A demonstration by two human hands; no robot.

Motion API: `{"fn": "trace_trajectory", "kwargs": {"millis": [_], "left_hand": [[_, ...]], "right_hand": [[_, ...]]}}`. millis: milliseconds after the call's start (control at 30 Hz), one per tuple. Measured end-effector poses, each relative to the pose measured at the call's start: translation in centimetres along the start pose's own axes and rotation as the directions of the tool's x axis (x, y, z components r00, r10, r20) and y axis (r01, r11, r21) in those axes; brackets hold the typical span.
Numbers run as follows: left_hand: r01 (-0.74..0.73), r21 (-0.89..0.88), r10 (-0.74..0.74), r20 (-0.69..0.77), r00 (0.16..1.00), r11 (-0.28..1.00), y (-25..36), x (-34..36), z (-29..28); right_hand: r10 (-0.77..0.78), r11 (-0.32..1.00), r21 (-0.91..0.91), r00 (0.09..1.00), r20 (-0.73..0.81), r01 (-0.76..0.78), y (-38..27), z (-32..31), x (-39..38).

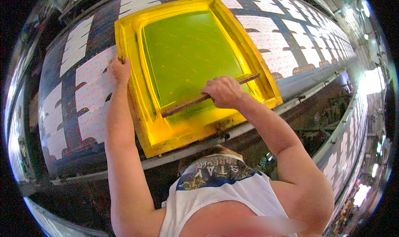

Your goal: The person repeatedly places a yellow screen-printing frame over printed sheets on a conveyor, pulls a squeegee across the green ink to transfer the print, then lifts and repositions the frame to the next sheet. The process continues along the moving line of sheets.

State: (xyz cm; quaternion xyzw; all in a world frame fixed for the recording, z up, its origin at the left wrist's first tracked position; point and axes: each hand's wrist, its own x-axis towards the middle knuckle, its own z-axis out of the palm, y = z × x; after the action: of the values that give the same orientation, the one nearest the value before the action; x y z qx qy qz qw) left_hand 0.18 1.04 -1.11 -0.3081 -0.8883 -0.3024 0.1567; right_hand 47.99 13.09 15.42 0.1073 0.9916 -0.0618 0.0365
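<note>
keep left hand clamped on yellow screen frame at centre-left, right hand gripping squeegee level, pressure even across green mesh.

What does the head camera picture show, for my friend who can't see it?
A person leans over a yellow screen frame on a long table of white cloth pieces. The right hand grips a wooden squeegee on the mesh; the left hand holds the frame's edge.

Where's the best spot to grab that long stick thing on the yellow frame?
Grip the squeegee at the middle of its long wooden handle, from above, as the right hand does. It lies across the screen frame, so a centred hold probably presses evenly.
</note>
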Motion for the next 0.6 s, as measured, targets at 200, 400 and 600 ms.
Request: {"fn": "trace_trajectory", "kwargs": {"millis": [200, 400, 600], "left_hand": [[0.039, 0.135, -0.070, 0.229, 0.971, 0.990, 1.7, -3.4, -3.5], [0.215, 0.187, -0.261, 0.276, 0.925, 0.959, 3.6, -7.1, -6.0], [0.255, 0.302, -0.327, 0.217, 0.920, 0.918, 4.4, -9.7, -8.1]], "right_hand": [[0.000, 0.997, -0.074, 1.000, 0.025, 0.001, -4.3, 0.9, -5.1], [-0.076, 0.997, 0.032, 0.997, 0.004, 0.076, -5.3, 0.8, -7.9], [-0.179, 0.970, 0.150, 0.979, -0.099, 0.192, -4.9, 0.9, -11.3]]}}
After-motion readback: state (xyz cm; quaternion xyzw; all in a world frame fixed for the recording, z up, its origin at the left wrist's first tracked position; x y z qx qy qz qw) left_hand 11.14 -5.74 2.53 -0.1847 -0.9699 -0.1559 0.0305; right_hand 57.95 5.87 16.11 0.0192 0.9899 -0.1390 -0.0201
